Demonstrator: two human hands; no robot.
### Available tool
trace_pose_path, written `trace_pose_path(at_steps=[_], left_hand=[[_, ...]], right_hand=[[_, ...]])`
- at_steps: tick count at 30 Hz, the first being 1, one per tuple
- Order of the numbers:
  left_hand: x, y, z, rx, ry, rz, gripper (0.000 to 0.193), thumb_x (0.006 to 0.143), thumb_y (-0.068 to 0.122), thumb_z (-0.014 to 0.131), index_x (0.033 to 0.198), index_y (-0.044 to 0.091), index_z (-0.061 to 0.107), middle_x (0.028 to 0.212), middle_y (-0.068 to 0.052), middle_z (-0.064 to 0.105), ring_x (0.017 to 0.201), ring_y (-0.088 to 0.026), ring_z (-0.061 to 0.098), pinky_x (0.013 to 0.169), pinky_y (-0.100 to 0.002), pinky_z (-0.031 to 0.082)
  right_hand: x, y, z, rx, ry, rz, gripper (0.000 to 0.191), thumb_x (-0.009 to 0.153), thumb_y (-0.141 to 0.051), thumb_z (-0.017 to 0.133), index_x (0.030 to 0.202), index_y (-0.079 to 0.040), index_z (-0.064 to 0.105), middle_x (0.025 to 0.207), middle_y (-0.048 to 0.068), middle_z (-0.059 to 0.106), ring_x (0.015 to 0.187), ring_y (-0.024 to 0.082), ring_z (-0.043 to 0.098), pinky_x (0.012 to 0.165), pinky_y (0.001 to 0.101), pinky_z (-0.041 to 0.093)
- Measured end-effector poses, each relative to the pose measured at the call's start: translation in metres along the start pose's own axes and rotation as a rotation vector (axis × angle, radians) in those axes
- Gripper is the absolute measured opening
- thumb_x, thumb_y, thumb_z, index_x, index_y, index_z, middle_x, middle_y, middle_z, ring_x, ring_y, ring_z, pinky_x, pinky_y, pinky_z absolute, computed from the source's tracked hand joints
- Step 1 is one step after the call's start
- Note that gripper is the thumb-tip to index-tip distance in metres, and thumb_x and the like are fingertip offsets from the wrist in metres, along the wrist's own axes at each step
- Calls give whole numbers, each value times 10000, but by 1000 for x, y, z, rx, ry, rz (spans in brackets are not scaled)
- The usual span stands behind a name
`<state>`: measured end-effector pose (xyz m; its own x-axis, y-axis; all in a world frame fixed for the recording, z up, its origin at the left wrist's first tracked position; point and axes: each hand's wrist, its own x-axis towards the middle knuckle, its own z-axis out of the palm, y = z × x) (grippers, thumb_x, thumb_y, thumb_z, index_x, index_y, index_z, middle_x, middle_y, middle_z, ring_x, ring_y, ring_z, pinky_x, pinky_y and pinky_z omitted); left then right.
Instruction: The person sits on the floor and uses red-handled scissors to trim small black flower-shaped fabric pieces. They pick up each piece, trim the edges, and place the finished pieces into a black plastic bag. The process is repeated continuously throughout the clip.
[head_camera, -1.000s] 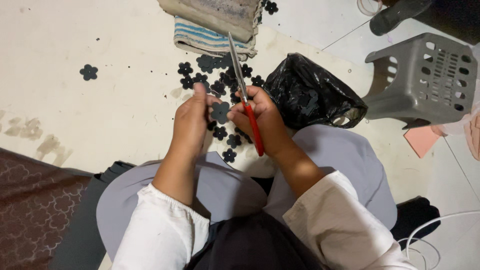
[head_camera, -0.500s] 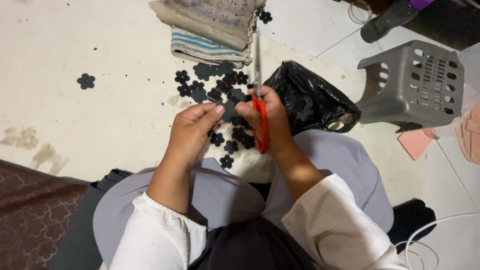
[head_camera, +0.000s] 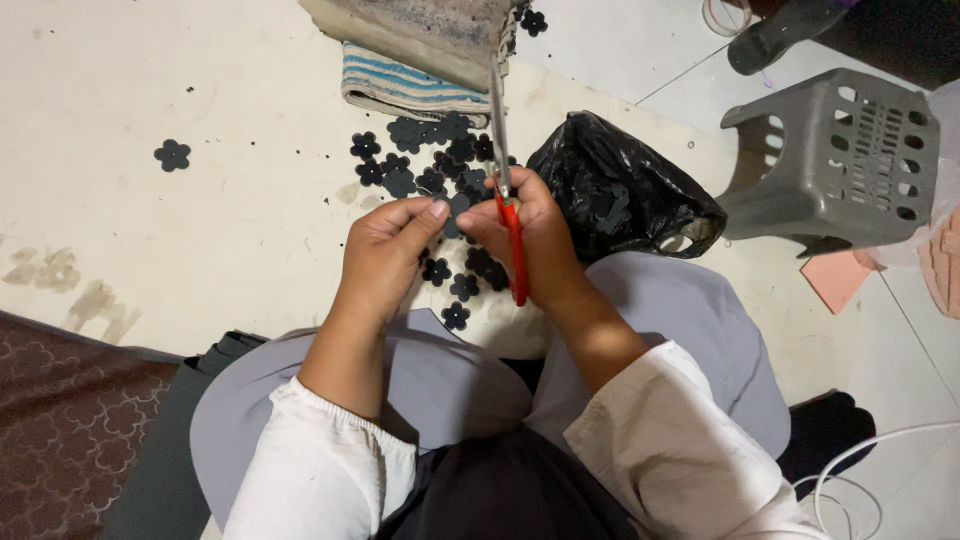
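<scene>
My right hand (head_camera: 535, 240) grips red-handled scissors (head_camera: 506, 180), their metal blades pointing away from me towards the folded cloths. My left hand (head_camera: 385, 250) pinches a small black flower-shaped piece (head_camera: 455, 208) held right against the scissors. Both hands hover above my knees, over a scatter of several black flower cut-outs (head_camera: 430, 160) lying on the cream floor. One more cut-out (head_camera: 455, 316) lies just below the hands, and a single one (head_camera: 172, 154) sits apart at the left.
A black plastic bag (head_camera: 620, 190) lies to the right of the hands. A grey plastic stool (head_camera: 850, 150) lies tipped at the far right. Folded striped cloths (head_camera: 410, 85) sit at the top. A dark patterned mat (head_camera: 60, 430) is at the lower left, and a white cable (head_camera: 860, 470) at the lower right.
The scissors have swung from a slant to pointing nearly straight away from me. My left hand has closed in, bringing the black piece up to the blades.
</scene>
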<state>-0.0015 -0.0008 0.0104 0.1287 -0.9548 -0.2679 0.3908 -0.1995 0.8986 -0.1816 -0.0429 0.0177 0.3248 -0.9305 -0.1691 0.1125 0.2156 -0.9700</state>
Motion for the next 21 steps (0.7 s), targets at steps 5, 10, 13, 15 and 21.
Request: trace_pose_path(at_steps=[5,10,13,15,21], left_hand=[[0,1,-1,-232,-80,-54,213,965,200,681,1085,26,705,852,-8,710,756,-75,626,715,-214,519],[0,-2,-1,-101,-132,-43,122,921,26,737,1002,-11,654,903,-60,743,828,-111,691,771,-231,556],[1,-2,-3,-87,-145,-23,130,910,-10,712,1030,-10,662,912,-45,727,833,-104,682,789,-233,567],[1,-2,-4,-75,-174,52,172,909,-27,689,1079,-13,668,934,-26,699,851,-85,658,841,-237,579],[0,-2,-3,-112,-130,6,141,964,53,716,1082,-25,700,880,-38,709,765,-81,623,710,-221,511]], right_hand=[[-1,-3,2,70,47,36,477,896,-17,780,1253,-82,470,919,58,694,717,45,614,580,177,479],[-2,-9,5,117,78,81,458,877,-30,766,1227,-79,476,855,58,698,619,55,570,500,187,446],[0,-11,8,106,102,69,467,871,-31,774,1222,-69,469,824,50,688,609,56,566,503,192,453],[0,-12,9,95,104,52,466,882,-40,780,1232,-58,473,818,37,672,618,56,567,523,194,464],[-2,-15,10,68,91,73,474,854,-83,778,1215,-78,471,812,25,693,576,34,534,453,184,399]])
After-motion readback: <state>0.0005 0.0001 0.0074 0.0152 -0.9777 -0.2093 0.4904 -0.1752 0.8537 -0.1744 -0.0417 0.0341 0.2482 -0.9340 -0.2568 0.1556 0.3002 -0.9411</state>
